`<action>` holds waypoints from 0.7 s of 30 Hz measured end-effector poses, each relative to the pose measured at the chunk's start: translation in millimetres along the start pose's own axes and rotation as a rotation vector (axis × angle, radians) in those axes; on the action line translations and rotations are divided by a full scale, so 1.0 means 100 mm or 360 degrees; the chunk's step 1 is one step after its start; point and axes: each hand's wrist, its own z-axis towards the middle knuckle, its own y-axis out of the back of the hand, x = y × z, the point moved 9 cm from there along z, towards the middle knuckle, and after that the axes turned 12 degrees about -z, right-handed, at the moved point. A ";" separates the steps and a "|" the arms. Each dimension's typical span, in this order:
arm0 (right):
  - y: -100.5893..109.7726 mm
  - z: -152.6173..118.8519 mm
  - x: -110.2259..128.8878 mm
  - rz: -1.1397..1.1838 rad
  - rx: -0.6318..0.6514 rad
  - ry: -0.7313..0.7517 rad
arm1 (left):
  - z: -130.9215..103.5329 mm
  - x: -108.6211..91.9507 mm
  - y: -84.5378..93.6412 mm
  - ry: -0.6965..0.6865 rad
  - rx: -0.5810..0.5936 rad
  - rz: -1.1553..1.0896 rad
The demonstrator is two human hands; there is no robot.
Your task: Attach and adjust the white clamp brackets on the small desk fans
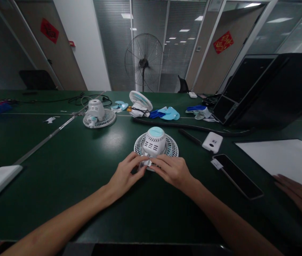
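A small white fan (154,144) lies grille-down on the green table, its motor housing with a light-blue cap facing up. At the near side of that housing, my left hand (127,172) and my right hand (172,170) pinch a small white piece (147,162) between their fingertips. Both sets of fingers are closed on it from opposite sides. Fingertips partly cover the piece, so whether it is fixed to the fan I cannot tell.
Left of centre lies another fan (99,115); a third fan (140,103) stands behind. Blue fan blades (170,113), a black tube (193,125), a white device (212,142) and a phone (237,176) lie rightward. Another person's hand (300,195) rests by a white sheet (281,156).
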 end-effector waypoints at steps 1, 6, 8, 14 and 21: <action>-0.02 0.01 0.00 0.0046 0.0004 -0.0047 | 0.00 0.00 0.00 0.0011 0.0005 -0.0004; -0.13 0.08 -0.07 0.0497 0.0066 -0.0483 | 0.00 0.00 0.01 -0.0007 -0.0016 0.0002; -0.13 0.07 -0.08 0.0550 0.0079 -0.0539 | 0.00 0.01 0.01 -0.0009 -0.0015 0.0011; -0.04 -0.01 -0.08 0.0151 0.0120 -0.0222 | 0.00 0.02 0.01 0.0031 0.0000 -0.0005; -0.09 0.04 -0.07 0.0271 0.0163 -0.0269 | 0.00 0.00 0.00 0.0012 -0.0020 0.0009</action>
